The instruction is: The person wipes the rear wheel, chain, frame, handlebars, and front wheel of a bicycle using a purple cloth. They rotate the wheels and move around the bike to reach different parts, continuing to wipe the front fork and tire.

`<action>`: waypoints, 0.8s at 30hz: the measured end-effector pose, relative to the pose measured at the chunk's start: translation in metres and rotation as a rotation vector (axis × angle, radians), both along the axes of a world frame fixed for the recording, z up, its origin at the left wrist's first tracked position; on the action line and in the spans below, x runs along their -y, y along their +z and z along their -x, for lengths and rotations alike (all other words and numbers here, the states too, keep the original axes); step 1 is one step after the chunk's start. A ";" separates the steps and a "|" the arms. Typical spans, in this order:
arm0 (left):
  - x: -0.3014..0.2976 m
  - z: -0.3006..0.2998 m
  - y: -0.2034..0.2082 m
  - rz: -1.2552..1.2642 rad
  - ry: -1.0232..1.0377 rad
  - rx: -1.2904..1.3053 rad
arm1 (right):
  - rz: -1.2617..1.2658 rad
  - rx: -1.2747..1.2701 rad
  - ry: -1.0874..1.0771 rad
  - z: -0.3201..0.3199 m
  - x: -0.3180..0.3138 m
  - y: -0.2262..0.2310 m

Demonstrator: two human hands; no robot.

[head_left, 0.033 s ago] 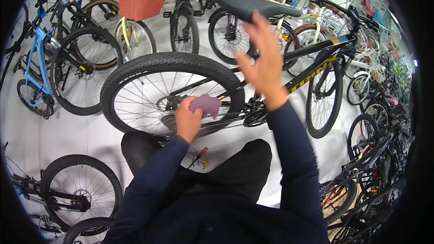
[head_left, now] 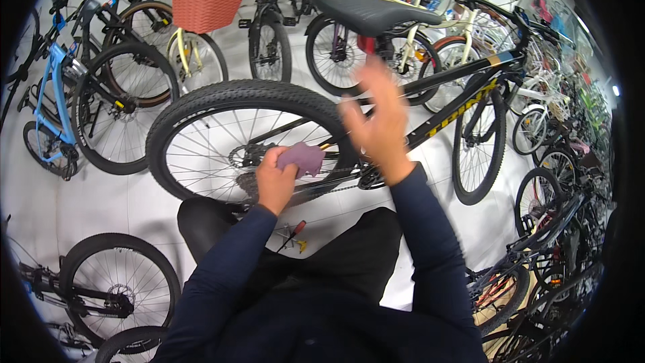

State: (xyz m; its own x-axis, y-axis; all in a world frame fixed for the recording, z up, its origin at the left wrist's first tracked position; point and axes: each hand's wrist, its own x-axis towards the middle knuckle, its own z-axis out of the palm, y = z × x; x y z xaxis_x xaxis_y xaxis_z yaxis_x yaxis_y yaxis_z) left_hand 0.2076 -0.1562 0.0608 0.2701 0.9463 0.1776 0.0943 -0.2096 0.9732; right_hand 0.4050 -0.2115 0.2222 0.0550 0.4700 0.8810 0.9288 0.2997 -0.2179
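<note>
A mountain bike with a black frame (head_left: 463,70) stands before me, its rear wheel (head_left: 228,94) nearest. My left hand (head_left: 272,181) is closed on a crumpled purple cloth (head_left: 302,159), beside the rear cassette and chain. Raised above the frame, my right hand (head_left: 379,121) has its fingers apart and holds nothing; it is slightly smeared by motion. The black saddle (head_left: 373,13) lies just beyond those fingertips. Part of the crank (head_left: 371,176) and the seat tube is hidden behind my right hand.
On the white floor between my legs lie a red-handled tool (head_left: 295,230) and a small yellow-ended one (head_left: 301,245). Parked bikes surround me, including a blue-framed one (head_left: 50,94) and one with a red basket (head_left: 208,1). Another wheel (head_left: 121,235) stands at lower left.
My right hand has come down and slightly left, away from the saddle. My left hand keeps the cloth at nearly the same spot on the bike. The whole view has shifted slightly.
</note>
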 end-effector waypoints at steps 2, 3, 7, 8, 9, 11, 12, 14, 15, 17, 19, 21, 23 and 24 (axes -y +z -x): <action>0.004 -0.002 -0.002 0.064 -0.047 0.003 | 0.343 -0.122 0.015 0.031 0.033 -0.068; 0.006 -0.003 -0.004 -0.008 -0.122 0.000 | 0.418 -0.182 0.050 0.047 0.044 -0.104; -0.001 -0.004 -0.008 0.110 -0.504 -0.136 | 0.624 -0.573 -0.025 0.049 0.063 -0.175; -0.006 -0.004 -0.010 -0.039 -0.447 -0.196 | 0.484 -0.470 -0.063 0.039 0.061 -0.174; -0.011 -0.003 -0.012 -0.197 -0.390 -0.211 | 0.424 -0.434 -0.152 0.024 0.058 -0.166; -0.024 0.000 -0.019 -0.527 -0.341 -0.336 | 0.214 -0.330 -0.268 -0.010 0.048 -0.144; -0.029 0.000 -0.023 -0.610 -0.327 -0.485 | 0.131 -0.221 -0.387 -0.025 0.040 -0.134; -0.036 -0.003 -0.035 -0.598 -0.311 -0.611 | 0.188 -0.101 -0.451 -0.040 0.028 -0.128; -0.037 -0.006 -0.041 -0.572 -0.289 -0.652 | 0.260 -0.064 -0.442 -0.040 0.022 -0.131; -0.036 -0.009 -0.052 -0.479 -0.250 -0.802 | 0.349 0.037 -0.384 -0.025 0.016 -0.147; -0.036 -0.011 -0.060 -0.492 -0.207 -0.760 | 0.102 -0.044 -0.255 0.010 0.019 -0.173; -0.035 -0.009 -0.064 -0.467 -0.213 -0.781 | 0.290 -0.054 -0.126 0.040 0.025 -0.194; -0.037 -0.004 -0.062 -0.491 -0.243 -0.716 | 0.386 -0.052 0.010 0.064 0.025 -0.210; -0.038 -0.004 -0.060 -0.472 -0.259 -0.687 | 0.402 -0.058 0.096 0.068 0.026 -0.214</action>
State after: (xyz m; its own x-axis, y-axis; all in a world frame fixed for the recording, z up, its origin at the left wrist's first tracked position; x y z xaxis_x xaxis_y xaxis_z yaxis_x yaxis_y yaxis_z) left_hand 0.2116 -0.1180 0.0003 0.6580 0.7087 0.2544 0.5216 -0.6727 0.5248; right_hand 0.3371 -0.2372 0.0083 0.0380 0.7814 0.6229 0.8836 0.2649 -0.3862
